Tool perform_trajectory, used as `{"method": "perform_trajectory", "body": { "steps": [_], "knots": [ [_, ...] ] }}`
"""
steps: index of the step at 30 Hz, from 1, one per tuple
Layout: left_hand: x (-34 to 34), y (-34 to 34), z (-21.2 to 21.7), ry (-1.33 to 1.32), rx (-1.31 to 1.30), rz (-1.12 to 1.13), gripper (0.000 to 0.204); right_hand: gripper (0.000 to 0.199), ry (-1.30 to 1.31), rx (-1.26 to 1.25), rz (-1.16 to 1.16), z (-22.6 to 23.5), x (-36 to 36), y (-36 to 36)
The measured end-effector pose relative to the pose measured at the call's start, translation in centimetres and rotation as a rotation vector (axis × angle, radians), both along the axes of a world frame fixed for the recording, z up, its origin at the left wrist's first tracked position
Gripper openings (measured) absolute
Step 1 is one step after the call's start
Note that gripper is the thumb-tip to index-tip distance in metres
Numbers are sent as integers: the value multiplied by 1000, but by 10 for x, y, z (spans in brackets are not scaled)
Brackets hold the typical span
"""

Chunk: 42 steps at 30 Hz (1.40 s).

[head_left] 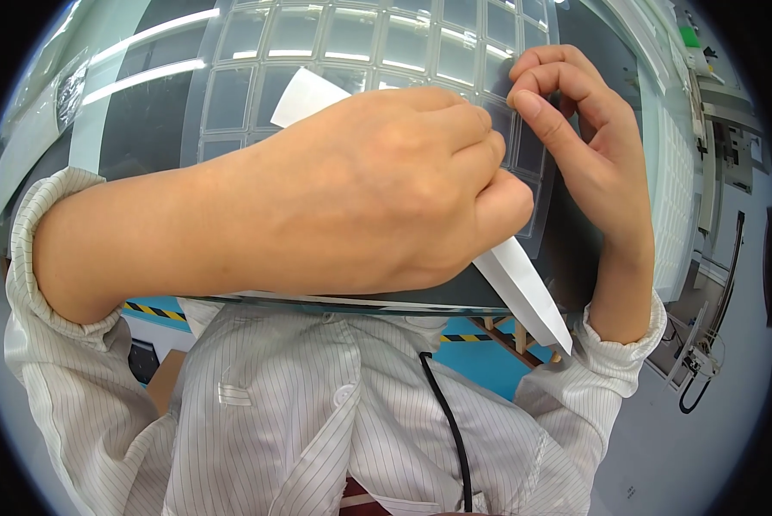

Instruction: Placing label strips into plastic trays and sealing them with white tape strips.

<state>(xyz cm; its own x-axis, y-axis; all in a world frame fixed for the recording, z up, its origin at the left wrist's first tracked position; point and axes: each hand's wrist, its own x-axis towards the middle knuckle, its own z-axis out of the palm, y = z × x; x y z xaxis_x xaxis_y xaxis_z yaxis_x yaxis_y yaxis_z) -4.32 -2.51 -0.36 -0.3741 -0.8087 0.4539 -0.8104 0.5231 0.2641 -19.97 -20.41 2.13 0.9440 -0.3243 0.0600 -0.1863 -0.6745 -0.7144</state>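
My left hand reaches across the middle, its fingers closed round a folded strip of white paper. The strip's pointed lower end sticks out below the fist, past the table's front edge. A second white piece shows above the wrist; whether it belongs to the same strip is hidden by the hand. My right hand is raised at the right with thumb and forefinger pinched together. What sits between those fingertips, if anything, is too small to see. Beneath both hands lies a clear plastic tray with rectangular compartments.
The tray rests on a dark glossy table mat that reflects ceiling lights. A clear plastic bag lies at the far left. Pale translucent sheets line the right side. A black cord hangs down my striped coat.
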Motion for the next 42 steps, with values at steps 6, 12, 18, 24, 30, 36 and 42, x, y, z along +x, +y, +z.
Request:
{"method": "perform_trajectory", "body": {
  "steps": [6,12,18,24,30,36,42],
  "knots": [
    [4,1,3,-11,12,8,15,17,-206,-310,115,-19,12,-1],
    [0,-26,-10,153,-161,1,15,14,-67,-60,-167,-16,-8,-11],
    [9,-20,26,213,146,135,15,19,9,246,145,8,-27,6],
    [48,-17,55,274,564,133,15,17,20,247,83,15,-3,16],
    [50,-16,34,417,386,170,11,12,-26,172,49,23,8,19],
    [48,-15,27,466,373,134,9,8,-144,219,151,28,8,5],
    [47,-3,20,374,332,-23,6,14,1,227,-94,11,0,-26]
  ]
}}
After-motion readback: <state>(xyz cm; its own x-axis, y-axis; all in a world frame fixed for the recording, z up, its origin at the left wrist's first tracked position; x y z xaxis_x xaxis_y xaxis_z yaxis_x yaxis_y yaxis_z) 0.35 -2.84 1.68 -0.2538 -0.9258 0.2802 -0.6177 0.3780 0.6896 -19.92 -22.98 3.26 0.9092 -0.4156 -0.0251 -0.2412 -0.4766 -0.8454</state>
